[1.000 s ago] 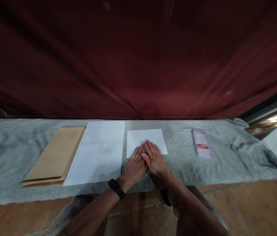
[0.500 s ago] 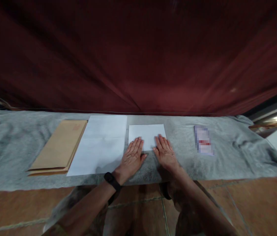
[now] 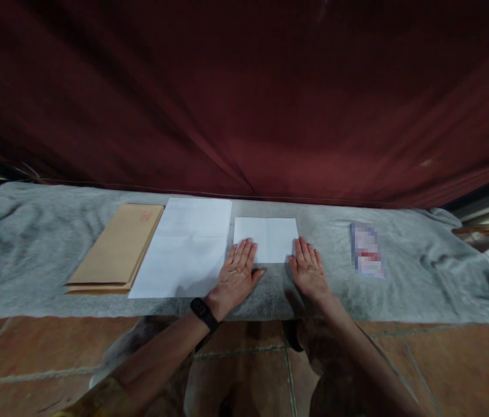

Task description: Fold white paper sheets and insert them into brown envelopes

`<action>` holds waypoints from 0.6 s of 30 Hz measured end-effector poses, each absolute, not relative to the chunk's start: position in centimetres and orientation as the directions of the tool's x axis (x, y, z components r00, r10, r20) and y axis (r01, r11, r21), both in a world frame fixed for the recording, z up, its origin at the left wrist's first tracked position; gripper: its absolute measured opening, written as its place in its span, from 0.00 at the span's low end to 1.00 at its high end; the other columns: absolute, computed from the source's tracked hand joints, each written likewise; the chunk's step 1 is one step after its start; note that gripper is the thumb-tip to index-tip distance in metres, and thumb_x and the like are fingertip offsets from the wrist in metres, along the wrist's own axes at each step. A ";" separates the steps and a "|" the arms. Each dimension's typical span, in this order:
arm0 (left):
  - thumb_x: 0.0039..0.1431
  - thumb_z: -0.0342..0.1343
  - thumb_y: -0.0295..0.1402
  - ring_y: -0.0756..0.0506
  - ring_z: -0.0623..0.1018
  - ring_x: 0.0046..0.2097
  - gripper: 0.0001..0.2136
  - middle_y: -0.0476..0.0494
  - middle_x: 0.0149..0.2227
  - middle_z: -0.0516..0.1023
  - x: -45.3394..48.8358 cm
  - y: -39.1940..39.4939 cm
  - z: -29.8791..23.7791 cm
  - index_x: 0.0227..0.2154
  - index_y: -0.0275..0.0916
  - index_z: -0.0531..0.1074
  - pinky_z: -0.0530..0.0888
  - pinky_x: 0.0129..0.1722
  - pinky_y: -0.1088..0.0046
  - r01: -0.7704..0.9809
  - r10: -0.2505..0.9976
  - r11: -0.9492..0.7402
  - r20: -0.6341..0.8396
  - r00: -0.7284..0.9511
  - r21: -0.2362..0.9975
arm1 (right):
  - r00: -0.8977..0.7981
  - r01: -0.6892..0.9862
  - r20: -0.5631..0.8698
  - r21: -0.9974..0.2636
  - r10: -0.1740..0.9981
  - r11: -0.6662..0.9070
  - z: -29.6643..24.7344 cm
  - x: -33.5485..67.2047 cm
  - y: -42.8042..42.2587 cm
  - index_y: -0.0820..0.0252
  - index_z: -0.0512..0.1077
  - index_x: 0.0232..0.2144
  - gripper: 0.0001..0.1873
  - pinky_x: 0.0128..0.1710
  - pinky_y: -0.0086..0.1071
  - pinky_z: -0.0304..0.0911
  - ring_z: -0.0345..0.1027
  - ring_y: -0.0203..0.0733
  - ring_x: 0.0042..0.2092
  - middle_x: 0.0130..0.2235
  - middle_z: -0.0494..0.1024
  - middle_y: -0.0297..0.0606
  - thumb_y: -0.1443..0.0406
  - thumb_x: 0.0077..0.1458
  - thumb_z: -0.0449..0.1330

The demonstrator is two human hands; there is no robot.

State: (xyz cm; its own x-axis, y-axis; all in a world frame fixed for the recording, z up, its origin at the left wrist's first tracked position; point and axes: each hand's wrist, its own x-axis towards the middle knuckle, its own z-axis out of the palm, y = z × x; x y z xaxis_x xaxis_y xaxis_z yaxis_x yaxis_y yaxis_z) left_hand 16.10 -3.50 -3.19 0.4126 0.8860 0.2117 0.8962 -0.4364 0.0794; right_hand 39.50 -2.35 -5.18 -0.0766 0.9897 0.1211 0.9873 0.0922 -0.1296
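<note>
A small white sheet of paper [image 3: 268, 237] with a faint crease down its middle lies flat on the grey cloth. My left hand [image 3: 238, 273], a black band on its wrist, rests flat with fingers stretched over the sheet's lower left corner. At the lower right corner lies my right hand [image 3: 309, 269], palm down, fingers stretched out, its fingertips at the sheet's right edge. Close by on the left is a larger white sheet of paper [image 3: 187, 249] with fold lines. Neither hand grasps anything.
Brown envelopes [image 3: 116, 246] are stacked left of the large sheet. On the right lies a purplish, blurred packet [image 3: 366, 250] with a red band. The grey cloth [image 3: 418, 266] covers a long narrow surface before a dark red curtain [image 3: 244, 116]. Tiled floor [image 3: 456, 365] shows below.
My right hand has slid right along the small sheet to its right edge. My left hand stays near the lower left corner. The view has shifted slightly.
</note>
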 end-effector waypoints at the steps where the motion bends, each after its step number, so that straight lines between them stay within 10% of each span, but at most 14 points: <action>1: 0.69 0.46 0.44 0.37 0.52 0.72 0.31 0.29 0.71 0.54 16.1 -3.5 -3.2 0.68 0.28 0.53 0.54 0.69 0.53 0.896 0.885 -0.437 0.213 0.413 0.079 | -0.078 0.986 0.129 -0.133 0.989 0.095 -5.1 39.5 -2.4 0.68 0.53 0.69 0.31 0.68 0.50 0.45 0.48 0.55 0.70 0.70 0.56 0.50 0.59 0.70 0.41; 18: 0.71 0.43 0.32 0.38 0.62 0.69 0.22 0.34 0.68 0.61 15.6 -1.9 -2.5 0.65 0.35 0.63 0.60 0.67 0.55 0.893 0.885 -0.450 0.135 0.445 0.007 | 0.140 0.953 -0.065 -0.262 0.988 -0.152 -0.8 39.8 0.2 0.59 0.70 0.52 0.14 0.48 0.36 0.59 0.69 0.47 0.50 0.48 0.75 0.43 0.64 0.66 0.53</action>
